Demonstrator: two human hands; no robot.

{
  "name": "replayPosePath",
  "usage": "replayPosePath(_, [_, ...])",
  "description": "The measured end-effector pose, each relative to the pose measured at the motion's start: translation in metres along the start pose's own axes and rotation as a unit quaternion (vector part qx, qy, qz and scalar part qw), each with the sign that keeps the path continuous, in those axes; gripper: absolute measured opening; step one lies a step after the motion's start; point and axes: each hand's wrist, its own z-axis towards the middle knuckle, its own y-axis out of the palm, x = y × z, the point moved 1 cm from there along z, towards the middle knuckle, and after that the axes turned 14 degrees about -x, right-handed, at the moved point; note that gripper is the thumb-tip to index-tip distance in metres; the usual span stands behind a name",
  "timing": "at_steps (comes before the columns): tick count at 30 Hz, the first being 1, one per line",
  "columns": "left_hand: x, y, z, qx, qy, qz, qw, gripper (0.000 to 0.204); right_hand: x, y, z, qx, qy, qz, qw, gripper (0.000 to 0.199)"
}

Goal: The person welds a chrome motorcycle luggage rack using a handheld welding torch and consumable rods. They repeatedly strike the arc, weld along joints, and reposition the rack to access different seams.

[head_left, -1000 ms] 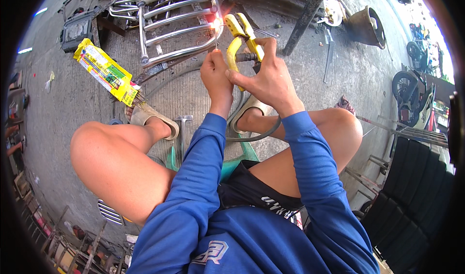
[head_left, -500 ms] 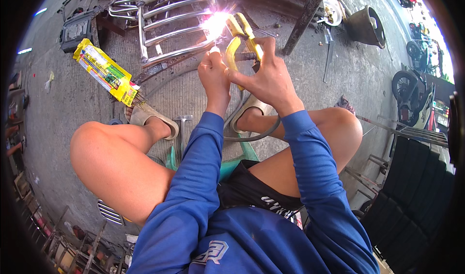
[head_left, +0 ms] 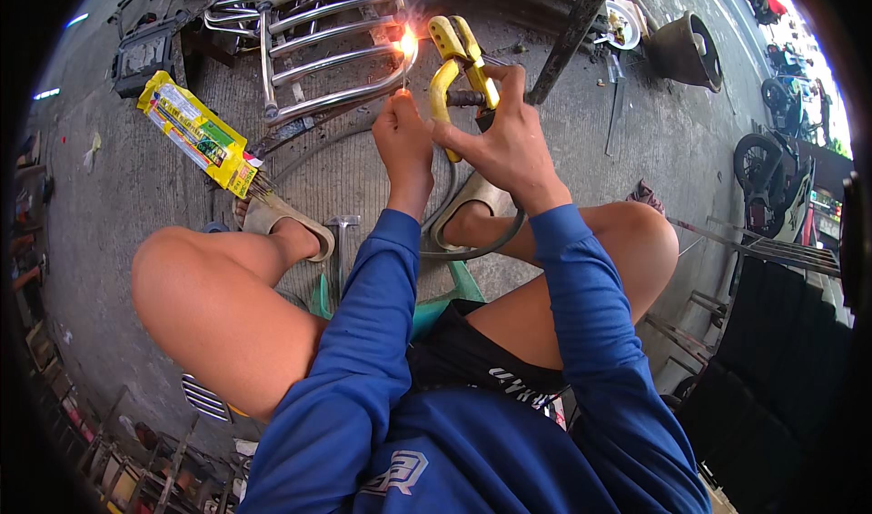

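My left hand is closed in a pinch on a thin metal rod. The rod's far end points at an orange glow on the right edge of a shiny tubular metal rack. My right hand is wrapped round a yellow welding electrode holder, its jaws pointing away from me just right of the glow. Whether an electrode sits in the jaws I cannot make out. A dark cable runs beneath my hands past my feet.
An opened yellow packet of welding rods leans by my left foot. A hammer lies between my feet, near a green stool. Beyond my right hand are a rusty metal leg and a dark bucket. A black case stands far left.
The bright white-violet arc has shrunk to a small orange glow with thin smoke. The electrode holder has shifted slightly right, away from the rack. My left hand stays nearly in place.
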Motion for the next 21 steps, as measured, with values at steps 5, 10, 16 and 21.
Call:
replayPosePath(5, [0.011, 0.002, -0.005, -0.015, -0.032, -0.034, 0.999, 0.029, -0.007, -0.002, -0.003, -0.028, 0.01, -0.035, 0.999, 0.09])
replayPosePath(10, [0.011, 0.003, -0.003, -0.012, -0.018, -0.027, 0.999, 0.029, -0.009, -0.001, -0.002, -0.029, 0.014, -0.041, 0.999, 0.091])
replayPosePath(16, [-0.005, -0.005, -0.001, -0.019, 0.006, -0.009, 1.0, 0.029, 0.001, 0.001, 0.0, -0.031, 0.002, -0.036, 0.999, 0.09])
replayPosePath(21, [-0.005, -0.004, -0.006, -0.001, -0.003, -0.079, 0.997, 0.02, 0.003, 0.006, 0.001, 0.002, -0.031, -0.045, 0.999, 0.091])
